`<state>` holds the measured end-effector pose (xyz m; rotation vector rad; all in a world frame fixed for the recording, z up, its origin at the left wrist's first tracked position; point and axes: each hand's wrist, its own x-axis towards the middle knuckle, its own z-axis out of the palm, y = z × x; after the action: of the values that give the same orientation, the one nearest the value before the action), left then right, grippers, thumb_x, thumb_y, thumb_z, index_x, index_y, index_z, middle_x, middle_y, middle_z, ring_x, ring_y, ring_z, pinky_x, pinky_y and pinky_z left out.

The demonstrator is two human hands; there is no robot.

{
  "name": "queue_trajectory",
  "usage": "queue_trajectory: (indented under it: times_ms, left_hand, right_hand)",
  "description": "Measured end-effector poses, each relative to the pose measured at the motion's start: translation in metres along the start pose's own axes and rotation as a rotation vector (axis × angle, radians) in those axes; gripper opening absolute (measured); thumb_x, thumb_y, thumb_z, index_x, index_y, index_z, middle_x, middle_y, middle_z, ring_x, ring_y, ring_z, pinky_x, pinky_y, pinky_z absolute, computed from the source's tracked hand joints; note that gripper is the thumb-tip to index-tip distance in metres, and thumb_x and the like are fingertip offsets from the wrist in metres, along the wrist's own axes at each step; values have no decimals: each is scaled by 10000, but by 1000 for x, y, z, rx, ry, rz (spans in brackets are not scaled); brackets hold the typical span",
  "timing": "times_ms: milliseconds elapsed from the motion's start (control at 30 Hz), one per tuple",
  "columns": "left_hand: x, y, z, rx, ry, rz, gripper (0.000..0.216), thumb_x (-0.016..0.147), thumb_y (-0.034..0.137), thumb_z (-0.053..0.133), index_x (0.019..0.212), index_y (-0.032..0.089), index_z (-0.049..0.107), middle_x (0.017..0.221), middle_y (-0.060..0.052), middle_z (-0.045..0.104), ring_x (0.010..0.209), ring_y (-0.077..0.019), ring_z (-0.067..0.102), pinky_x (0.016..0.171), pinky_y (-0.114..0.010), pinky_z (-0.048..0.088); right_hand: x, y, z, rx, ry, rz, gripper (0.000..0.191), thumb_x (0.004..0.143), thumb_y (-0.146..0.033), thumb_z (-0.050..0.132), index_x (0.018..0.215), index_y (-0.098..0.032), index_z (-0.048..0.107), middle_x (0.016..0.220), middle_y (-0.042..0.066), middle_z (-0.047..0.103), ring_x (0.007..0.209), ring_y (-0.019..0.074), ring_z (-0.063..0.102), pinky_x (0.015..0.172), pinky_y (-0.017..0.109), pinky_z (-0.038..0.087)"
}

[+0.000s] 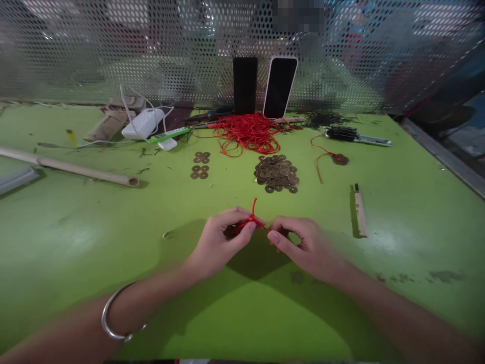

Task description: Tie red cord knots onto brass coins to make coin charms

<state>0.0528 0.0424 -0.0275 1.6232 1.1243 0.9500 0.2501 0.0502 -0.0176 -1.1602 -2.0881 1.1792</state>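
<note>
My left hand (223, 240) and my right hand (303, 245) meet over the middle of the green table (113, 242). Both pinch a short red string (253, 217) between thumb and fingers, and its end sticks up between them. Dark coins seem to sit under my left fingers, partly hidden. A pile of bronze holed coins (276, 173) lies just beyond the hands. Behind it is a tangle of red string (248, 132). A small group of coins (200, 165) lies to the left of the pile.
Two phones (280, 87) lean on the perforated screen at the back. A white charger (144, 123), a bamboo stick (81, 171), a brush (350, 134), a finished coin with string (339, 158) and a small wooden tool (359, 211) lie around.
</note>
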Motion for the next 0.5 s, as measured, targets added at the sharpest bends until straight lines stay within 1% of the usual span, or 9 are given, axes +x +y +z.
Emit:
queue_trajectory:
  times_ms: [67, 167, 333, 400, 500]
  left_hand:
    - [0, -1, 0, 25, 5, 10, 169, 883, 232, 560, 928, 178, 713, 791, -25, 635, 627, -89, 513, 529, -199, 394]
    - [0, -3, 0, 23, 7, 21, 176, 897, 255, 557, 950, 182, 708, 803, -27, 635, 619, -82, 512, 523, -190, 404]
    - [-1, -6, 1, -140, 38, 14, 217, 914, 313, 545, 1005, 170, 680, 919, -54, 641, 626, -82, 579, 554, -199, 509]
    - [-1, -7, 1, -200, 75, 8, 222, 917, 318, 540, 1005, 161, 670, 980, -65, 642, 616, -75, 592, 559, -200, 528]
    - [0, -7, 2, -244, 107, -20, 228, 914, 328, 546, 990, 145, 659, 1005, -72, 646, 616, -73, 594, 571, -205, 535]
  right_hand:
    - [0, 0, 0, -14, -17, -19, 314, 934, -369, 452, 689, -193, 540, 591, -26, 541, 537, 103, 490, 508, 237, 340]
    - [1, -1, 1, -8, -30, -33, 304, 911, -311, 460, 629, -199, 479, 550, -39, 482, 503, 95, 438, 489, 236, 319]
    - [1, 0, 2, 35, -41, -28, 261, 837, -218, 479, 579, -211, 438, 499, -50, 435, 451, 90, 383, 435, 234, 286]
    - [1, 0, 2, 41, -47, -24, 250, 808, -192, 476, 565, -216, 423, 482, -54, 421, 434, 89, 367, 418, 234, 269]
    - [0, 0, 1, 26, -56, -11, 255, 782, -176, 473, 547, -220, 384, 472, -58, 399, 435, 87, 355, 423, 236, 260]
